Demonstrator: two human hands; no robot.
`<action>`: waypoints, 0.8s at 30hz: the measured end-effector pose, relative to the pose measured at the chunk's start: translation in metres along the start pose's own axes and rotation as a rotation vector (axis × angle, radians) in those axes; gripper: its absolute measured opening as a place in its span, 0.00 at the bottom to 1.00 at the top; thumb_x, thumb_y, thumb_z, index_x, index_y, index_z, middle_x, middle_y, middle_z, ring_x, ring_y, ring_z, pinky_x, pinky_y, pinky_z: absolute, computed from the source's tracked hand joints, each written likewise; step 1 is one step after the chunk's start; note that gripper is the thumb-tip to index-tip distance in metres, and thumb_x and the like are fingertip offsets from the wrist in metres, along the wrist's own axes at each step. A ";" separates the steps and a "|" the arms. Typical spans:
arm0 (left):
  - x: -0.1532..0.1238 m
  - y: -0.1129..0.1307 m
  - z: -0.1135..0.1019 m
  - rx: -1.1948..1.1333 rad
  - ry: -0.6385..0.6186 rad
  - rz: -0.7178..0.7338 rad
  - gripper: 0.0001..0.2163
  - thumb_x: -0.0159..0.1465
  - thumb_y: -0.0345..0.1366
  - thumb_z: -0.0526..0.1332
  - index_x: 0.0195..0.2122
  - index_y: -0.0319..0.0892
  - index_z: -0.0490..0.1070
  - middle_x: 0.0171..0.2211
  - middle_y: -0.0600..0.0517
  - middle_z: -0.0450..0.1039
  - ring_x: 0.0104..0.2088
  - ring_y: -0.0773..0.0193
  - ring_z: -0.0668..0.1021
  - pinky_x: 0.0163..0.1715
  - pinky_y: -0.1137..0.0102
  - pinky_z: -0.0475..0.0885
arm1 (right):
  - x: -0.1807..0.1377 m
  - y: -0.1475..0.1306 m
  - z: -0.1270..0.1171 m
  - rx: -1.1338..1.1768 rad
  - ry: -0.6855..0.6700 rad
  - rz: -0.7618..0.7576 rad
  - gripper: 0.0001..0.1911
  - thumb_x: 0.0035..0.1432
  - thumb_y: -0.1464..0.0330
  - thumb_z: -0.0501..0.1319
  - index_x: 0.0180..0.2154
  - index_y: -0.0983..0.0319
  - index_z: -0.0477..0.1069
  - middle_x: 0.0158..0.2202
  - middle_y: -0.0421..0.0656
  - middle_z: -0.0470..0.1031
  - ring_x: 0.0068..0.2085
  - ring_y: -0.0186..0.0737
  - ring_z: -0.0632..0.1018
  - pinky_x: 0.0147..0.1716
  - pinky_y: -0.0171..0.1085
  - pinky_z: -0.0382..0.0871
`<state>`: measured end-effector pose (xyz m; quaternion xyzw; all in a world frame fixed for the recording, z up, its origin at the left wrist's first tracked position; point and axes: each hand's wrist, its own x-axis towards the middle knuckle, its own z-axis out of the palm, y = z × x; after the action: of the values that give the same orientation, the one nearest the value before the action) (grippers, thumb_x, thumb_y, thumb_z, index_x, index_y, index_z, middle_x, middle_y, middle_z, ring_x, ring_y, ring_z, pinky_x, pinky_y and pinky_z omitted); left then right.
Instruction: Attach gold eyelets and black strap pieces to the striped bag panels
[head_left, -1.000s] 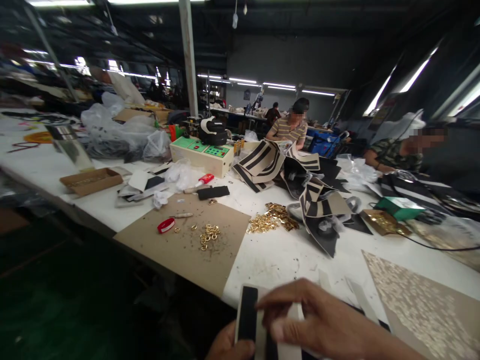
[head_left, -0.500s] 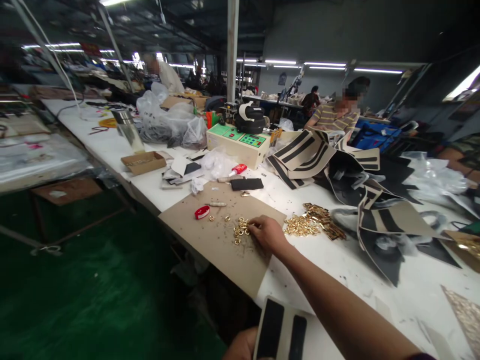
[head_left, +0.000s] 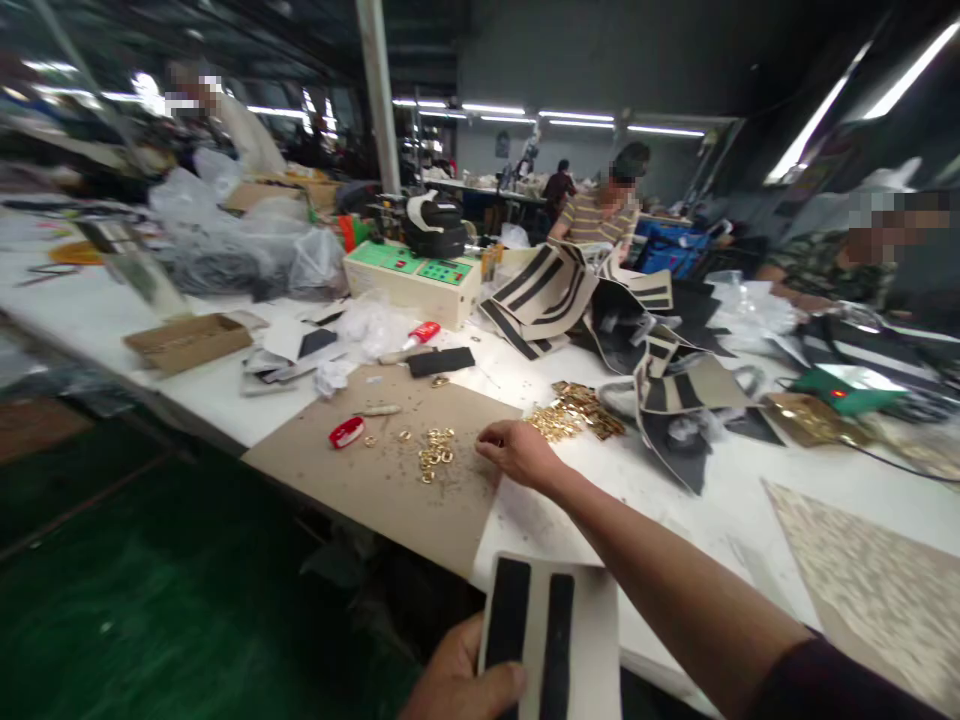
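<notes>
Edges, left to right: near edge of the white bench (head_left: 529, 530) slants from far left down toward lower centre, green floor (head_left: 187, 620) past it. Brown sheet (head_left: 352, 480) lies along that edge. Left hand (head_left: 465, 675), bottom of view, closed on the left side of the striped panel (head_left: 551, 640), thumb across its face. Panel sits at lower centre, by the bench's near edge; whether it touches, cannot tell. Right hand (head_left: 525, 455) reaches over the sheet's right margin, between gold rings (head_left: 436, 455) and a pile of gold pieces (head_left: 577, 410); fingers curled, partly closed; whether anything is pinched, cannot tell. White top shows between right forearm and speckled sheet (head_left: 877, 590).

Panel: long axis roughly up-down in view, top edge toward the bench, lower end cut off by the frame; two black strips (head_left: 556, 640) run along it.

Surface and room, left to right: shallow cardboard box (head_left: 187, 345); red object (head_left: 346, 432); black block (head_left: 441, 361); pale machine (head_left: 412, 285) with green top; heap of striped pieces (head_left: 547, 290). Person in striped shirt (head_left: 596, 220) behind the heap; person in camouflage (head_left: 825, 265) far right. Dim hall, tube lights (head_left: 570, 115).
</notes>
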<state>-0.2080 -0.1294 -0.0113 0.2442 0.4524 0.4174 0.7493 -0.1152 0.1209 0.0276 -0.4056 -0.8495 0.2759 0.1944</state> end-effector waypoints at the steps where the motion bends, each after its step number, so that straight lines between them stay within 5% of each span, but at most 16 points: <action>1: -0.001 0.006 0.003 -0.014 -0.005 -0.005 0.26 0.53 0.47 0.76 0.50 0.39 0.79 0.36 0.46 0.84 0.37 0.49 0.84 0.39 0.63 0.77 | -0.017 0.008 -0.018 0.018 0.030 0.025 0.08 0.64 0.65 0.64 0.41 0.57 0.83 0.39 0.41 0.84 0.39 0.41 0.81 0.41 0.35 0.71; 6: 0.016 0.037 0.026 -0.040 -0.015 -0.083 0.23 0.60 0.41 0.72 0.55 0.39 0.76 0.37 0.42 0.85 0.33 0.49 0.86 0.36 0.60 0.80 | -0.153 0.064 -0.111 -0.027 0.301 0.250 0.13 0.66 0.60 0.61 0.44 0.58 0.82 0.42 0.43 0.83 0.39 0.42 0.81 0.41 0.39 0.72; 11: 0.063 0.057 0.063 0.039 -0.115 -0.051 0.20 0.59 0.36 0.72 0.52 0.38 0.77 0.37 0.42 0.85 0.31 0.50 0.86 0.33 0.62 0.81 | -0.273 0.101 -0.126 -0.237 0.295 0.475 0.12 0.66 0.61 0.61 0.43 0.55 0.82 0.43 0.42 0.81 0.41 0.44 0.80 0.42 0.41 0.71; 17: 0.109 0.051 0.087 0.108 -0.149 -0.077 0.21 0.57 0.34 0.73 0.52 0.36 0.77 0.38 0.41 0.85 0.31 0.51 0.86 0.32 0.65 0.81 | -0.305 0.107 -0.105 -0.308 0.154 0.335 0.13 0.72 0.65 0.57 0.48 0.53 0.80 0.44 0.42 0.78 0.46 0.43 0.78 0.47 0.39 0.70; 24: 0.109 0.043 0.084 0.111 -0.133 -0.057 0.22 0.57 0.35 0.73 0.52 0.37 0.76 0.38 0.41 0.85 0.32 0.50 0.86 0.32 0.63 0.82 | -0.309 0.107 -0.110 -0.367 0.066 0.256 0.14 0.73 0.66 0.55 0.48 0.53 0.81 0.42 0.45 0.76 0.46 0.45 0.77 0.45 0.40 0.70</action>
<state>-0.1248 -0.0133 0.0085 0.2998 0.4306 0.3530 0.7746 0.1923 -0.0355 0.0126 -0.5476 -0.8201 0.1258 0.1087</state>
